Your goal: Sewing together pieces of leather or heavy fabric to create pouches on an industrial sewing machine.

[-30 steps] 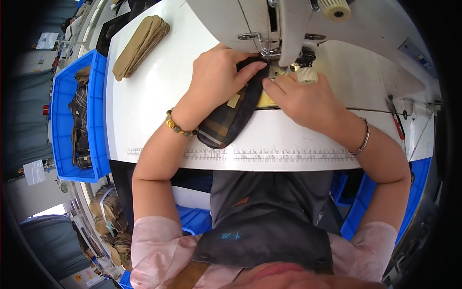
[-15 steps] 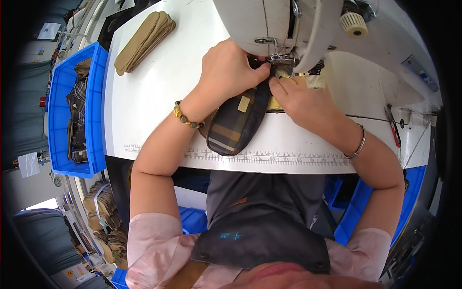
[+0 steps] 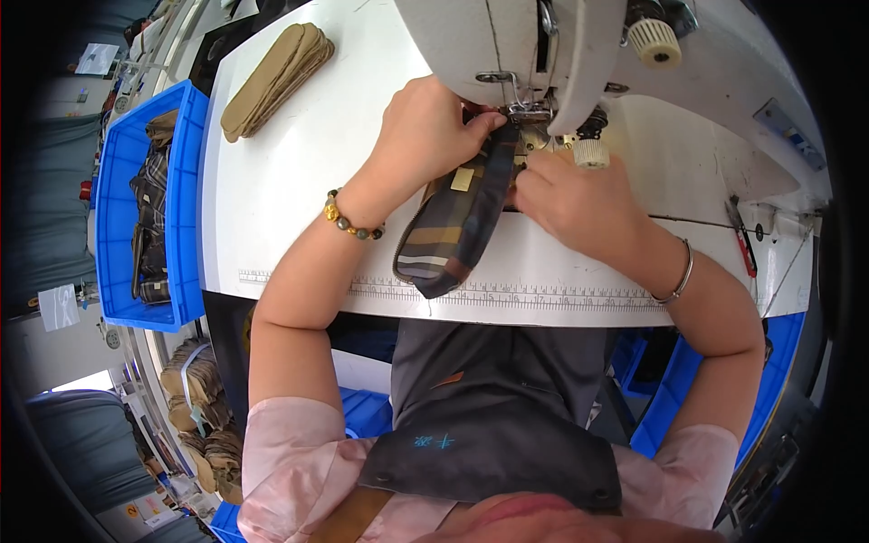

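Pouch (image 3: 444, 240) of soft dark plaid cloth, long and tapered with a toothed zipper (image 3: 406, 232), slanted down from the left hand (image 3: 425, 127), whose thumb and fingers pinched its upper end. The right hand (image 3: 579, 197), curled near that grip, was against the pouch's right side; whether it clasped cloth could not be told. Just beyond the pinch stood a metal presser foot (image 3: 530, 114). Below the left thumb sat a pale rectangular label (image 3: 463, 179), too small to read. Turquoise characters (image 3: 434, 442) marked the dark apron (image 3: 507, 462), below both hands.
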Motion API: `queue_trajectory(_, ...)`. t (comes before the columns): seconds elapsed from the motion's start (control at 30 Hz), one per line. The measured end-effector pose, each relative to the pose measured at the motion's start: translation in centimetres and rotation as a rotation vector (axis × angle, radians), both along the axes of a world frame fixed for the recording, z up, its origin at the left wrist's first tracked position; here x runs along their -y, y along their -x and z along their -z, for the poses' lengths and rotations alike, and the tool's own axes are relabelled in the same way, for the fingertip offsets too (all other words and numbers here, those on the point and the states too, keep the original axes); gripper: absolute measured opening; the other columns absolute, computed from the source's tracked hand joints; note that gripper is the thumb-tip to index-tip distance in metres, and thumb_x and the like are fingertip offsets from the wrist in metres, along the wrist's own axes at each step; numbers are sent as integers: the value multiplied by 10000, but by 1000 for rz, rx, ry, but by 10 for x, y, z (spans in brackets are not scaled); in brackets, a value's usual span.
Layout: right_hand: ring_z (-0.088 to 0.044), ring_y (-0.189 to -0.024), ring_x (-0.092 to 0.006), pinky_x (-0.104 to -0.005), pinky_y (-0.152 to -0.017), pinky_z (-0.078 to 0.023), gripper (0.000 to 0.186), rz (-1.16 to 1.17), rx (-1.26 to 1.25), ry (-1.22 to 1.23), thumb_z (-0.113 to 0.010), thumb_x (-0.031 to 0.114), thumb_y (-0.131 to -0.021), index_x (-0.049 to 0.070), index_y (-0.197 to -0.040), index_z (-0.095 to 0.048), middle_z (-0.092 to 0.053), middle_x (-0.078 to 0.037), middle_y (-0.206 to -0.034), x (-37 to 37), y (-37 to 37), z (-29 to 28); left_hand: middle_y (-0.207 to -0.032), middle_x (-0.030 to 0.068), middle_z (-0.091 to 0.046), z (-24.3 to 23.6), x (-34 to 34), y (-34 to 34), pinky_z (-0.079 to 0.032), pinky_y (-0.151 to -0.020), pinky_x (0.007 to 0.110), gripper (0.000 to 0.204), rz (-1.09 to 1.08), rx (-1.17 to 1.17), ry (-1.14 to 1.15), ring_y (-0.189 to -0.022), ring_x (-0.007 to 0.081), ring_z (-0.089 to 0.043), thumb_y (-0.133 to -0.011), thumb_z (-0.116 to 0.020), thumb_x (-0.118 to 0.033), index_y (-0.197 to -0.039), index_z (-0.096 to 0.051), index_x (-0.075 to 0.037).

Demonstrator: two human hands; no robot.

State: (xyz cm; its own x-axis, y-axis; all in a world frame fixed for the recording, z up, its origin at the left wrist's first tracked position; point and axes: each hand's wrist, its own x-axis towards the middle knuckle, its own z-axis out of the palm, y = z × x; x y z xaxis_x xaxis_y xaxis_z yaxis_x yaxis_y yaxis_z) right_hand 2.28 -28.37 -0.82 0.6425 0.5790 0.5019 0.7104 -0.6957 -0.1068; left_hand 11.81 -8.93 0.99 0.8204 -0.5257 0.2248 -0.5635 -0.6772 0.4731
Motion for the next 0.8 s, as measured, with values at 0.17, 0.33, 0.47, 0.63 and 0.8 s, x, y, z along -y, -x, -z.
queue_trajectory(0.17,-560,-543,-176,-325,-478,-472,174,-187,57,-126,-703,231,-782,84,-752,-616,-562,-26,-764,-14,8,9,-784,89,-737,-4,2,3,-545,-667,373,142,9,-29,16,-716,281,-702,-791,-787,-202,-894,-781,-105)
queue_trajectory(0.33,-552,-545,-167,-313,-470,-455,155,-155,154,32,-686,191,-664,93,-601,-583,-522,-26,-690,-20,10,13,-899,103,-747,-20,3,21,-548,-712,371,283,-37,-64,-133,-819,281,-711,-774,-803,-262,-977,-760,-70)
queue_trajectory(0.47,-567,-526,-173,-317,-448,-454,134,-209,174,52,-660,186,-597,85,-563,-578,-520,-39,-632,-15,10,7,-874,127,-726,-21,0,25,-545,-718,369,349,-83,-102,-191,-821,288,-700,-768,-809,-295,-1003,-757,-43)
queue_trajectory(0.63,-578,-490,-175,-318,-417,-454,126,-219,103,47,-666,179,-592,81,-560,-593,-534,-54,-611,-8,16,7,-610,96,-606,-6,-5,24,-453,-519,333,364,-4,48,-105,-532,204,-589,-791,-822,-297,-1023,-715,-38)
queue_trajectory(0.8,-603,-496,-187,-329,-417,-472,105,-123,96,25,-679,164,-591,72,-575,-631,-574,-79,-633,-10,16,8,-629,104,-622,-8,-3,25,-468,-528,343,357,-24,105,-117,-533,212,-599,-785,-824,-291,-999,-714,-28)
